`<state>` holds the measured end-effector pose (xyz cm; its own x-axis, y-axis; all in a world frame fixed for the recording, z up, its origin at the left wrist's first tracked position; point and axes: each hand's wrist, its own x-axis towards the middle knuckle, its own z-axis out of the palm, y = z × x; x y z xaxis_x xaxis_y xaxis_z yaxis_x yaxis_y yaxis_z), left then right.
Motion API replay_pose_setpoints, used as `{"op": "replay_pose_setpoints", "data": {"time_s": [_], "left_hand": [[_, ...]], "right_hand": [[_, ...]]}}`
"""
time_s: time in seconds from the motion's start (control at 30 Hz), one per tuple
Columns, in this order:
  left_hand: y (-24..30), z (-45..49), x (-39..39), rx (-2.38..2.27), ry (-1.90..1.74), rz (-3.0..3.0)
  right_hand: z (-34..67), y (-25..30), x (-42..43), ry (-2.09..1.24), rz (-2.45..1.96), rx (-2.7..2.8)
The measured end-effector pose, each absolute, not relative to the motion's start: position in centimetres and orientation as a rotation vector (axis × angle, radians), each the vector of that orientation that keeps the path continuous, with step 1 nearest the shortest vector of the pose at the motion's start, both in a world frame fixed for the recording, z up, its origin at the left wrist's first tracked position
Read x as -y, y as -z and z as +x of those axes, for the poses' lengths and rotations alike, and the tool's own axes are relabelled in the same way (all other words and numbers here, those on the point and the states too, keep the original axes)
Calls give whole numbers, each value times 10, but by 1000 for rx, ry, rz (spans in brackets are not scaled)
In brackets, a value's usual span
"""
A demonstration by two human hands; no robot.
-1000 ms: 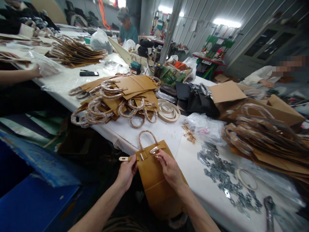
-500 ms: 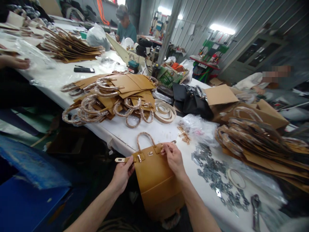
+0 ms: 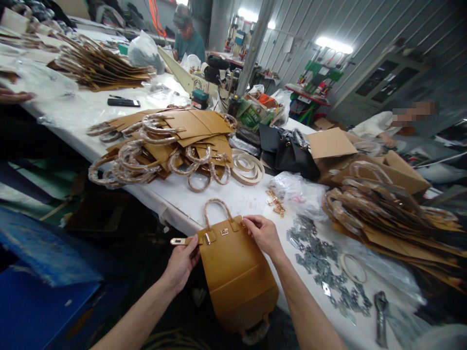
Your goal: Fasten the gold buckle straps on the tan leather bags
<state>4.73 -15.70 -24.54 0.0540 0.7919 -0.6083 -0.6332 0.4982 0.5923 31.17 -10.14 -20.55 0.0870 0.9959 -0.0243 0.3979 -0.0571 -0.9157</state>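
A tan handbag panel (image 3: pixel 237 272) hangs at the table's front edge, its twisted handle (image 3: pixel 218 201) in clear film pointing up. Near its top edge sit a small gold turn-lock plate (image 3: pixel 224 232) and a gold strap loop (image 3: pixel 207 238). My left hand (image 3: pixel 182 265) is closed on a tan strap (image 3: pixel 181 241) at the upper left corner; the strap's metal-plated end sticks out leftward past my thumb. My right hand (image 3: pixel 264 234) is closed in a pinch at the panel's upper right corner, beside the handle's base. The fingertips hide the fitting there.
Tan bag panels with wrapped handles (image 3: pixel 197 126) are piled ahead, more (image 3: pixel 394 228) at right. Gold fittings (image 3: pixel 276 203), grey metal plates (image 3: pixel 317 248), a tape roll (image 3: pixel 353 268) and a wrench (image 3: pixel 380 316) lie on the table. A co-worker's hand (image 3: pixel 16 96) shows at far left.
My right fingers have shifted slightly at the panel's upper right corner, and the hand is turned a little. The left hand keeps its hold on the strap. The co-worker's hand at left has drawn back.
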Motion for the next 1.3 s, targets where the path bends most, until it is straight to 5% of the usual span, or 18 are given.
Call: {"op": "replay_pose_setpoints", "data": {"time_s": [1.3], "left_hand": [[206,98,155,-938,-1128,391]], "right_hand": [[304,209,125,-693,-1582,1568]]}}
